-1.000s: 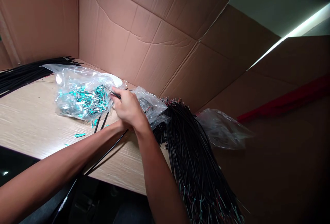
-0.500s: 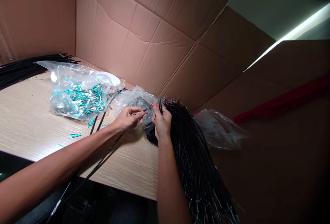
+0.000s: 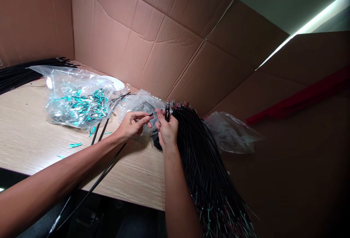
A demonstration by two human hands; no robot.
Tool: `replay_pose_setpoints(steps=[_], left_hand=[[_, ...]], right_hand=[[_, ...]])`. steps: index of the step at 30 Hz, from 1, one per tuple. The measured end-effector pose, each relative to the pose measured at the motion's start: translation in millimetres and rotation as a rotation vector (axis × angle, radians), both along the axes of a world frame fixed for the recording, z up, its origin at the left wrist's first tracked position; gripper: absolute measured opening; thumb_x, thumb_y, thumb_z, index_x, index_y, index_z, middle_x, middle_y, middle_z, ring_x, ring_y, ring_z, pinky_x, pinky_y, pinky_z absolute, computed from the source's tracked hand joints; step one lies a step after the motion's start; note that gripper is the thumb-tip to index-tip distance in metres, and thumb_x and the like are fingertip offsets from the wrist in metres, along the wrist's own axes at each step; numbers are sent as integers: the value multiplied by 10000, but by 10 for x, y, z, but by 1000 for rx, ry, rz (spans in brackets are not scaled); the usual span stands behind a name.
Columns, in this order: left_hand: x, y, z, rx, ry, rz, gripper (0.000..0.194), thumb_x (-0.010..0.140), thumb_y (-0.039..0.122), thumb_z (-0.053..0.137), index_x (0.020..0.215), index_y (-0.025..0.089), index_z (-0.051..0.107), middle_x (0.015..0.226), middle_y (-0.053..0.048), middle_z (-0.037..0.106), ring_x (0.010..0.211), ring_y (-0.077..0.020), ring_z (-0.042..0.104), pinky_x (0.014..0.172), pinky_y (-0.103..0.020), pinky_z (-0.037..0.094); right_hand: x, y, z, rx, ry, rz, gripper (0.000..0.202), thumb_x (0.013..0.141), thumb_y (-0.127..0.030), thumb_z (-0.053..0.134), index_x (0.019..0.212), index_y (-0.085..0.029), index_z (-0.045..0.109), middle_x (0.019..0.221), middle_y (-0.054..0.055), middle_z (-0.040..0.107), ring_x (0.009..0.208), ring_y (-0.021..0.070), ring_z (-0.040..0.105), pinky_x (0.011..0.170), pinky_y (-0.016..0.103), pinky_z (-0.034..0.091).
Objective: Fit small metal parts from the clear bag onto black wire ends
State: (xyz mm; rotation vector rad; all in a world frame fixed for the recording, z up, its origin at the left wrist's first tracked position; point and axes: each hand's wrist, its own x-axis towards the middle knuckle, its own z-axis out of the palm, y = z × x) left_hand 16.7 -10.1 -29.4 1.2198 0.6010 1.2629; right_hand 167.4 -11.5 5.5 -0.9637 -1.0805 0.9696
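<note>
My left hand [image 3: 133,124] pinches a thin black cable [image 3: 109,165] near its end; the rest hangs down past the table's front edge. Close against it, my right hand [image 3: 167,130] is closed around a small black two-armed tool [image 3: 167,112], whose exact kind I cannot make out. The thumb and a finger of that hand also meet at the cable's tip. Behind the hands lies a clear bag of fine silvery pieces [image 3: 144,108]. Just right of my right hand, a thick bundle of black cables [image 3: 202,157] with stripped red and pale wire ends drapes over the table's edge.
On the left of the wooden table [image 3: 22,128] lies a clear bag of teal and silver foil strips [image 3: 87,103], with loose scraps beside it. More black cables [image 3: 30,70] lie at the far left. Cardboard walls [image 3: 115,37] stand behind; an empty-looking plastic bag [image 3: 232,134] is at right.
The whole view has shifted slightly, so things appear a little further left. Both hands stay together at the cable's end, and the black tool in my right hand has turned a little.
</note>
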Motion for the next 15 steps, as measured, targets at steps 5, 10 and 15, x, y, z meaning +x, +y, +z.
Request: replay_pose_setpoints(steps=[5,10,15], left_hand=[[21,19,-15,-40,-181,-207,516,798,585,906,920,97,790,807,-73,754,477,-80,549,480,-220,375],[26,10,-16,-73,-222,-283,517,761,569,946,848,90,772,719,-60,701,523,-75,504,506,-216,314],[-21,24,-27,4,-111,-281,518,815,591,896,895,91,786,744,-69,707,576,-96,523,552,-230,341]], right_hand=[[-58,-59,47,-29,111,165,560,633,-607,1004,867,-177,732,510,-118,320,472,65,232,443,231,273],[-73,-84,48,-73,213,258,515,610,-537,1034,757,-191,681,483,-117,318,473,55,253,450,193,349],[-22,-84,61,-186,177,308,371,680,-406,971,811,-186,704,486,-105,377,452,57,297,448,190,365]])
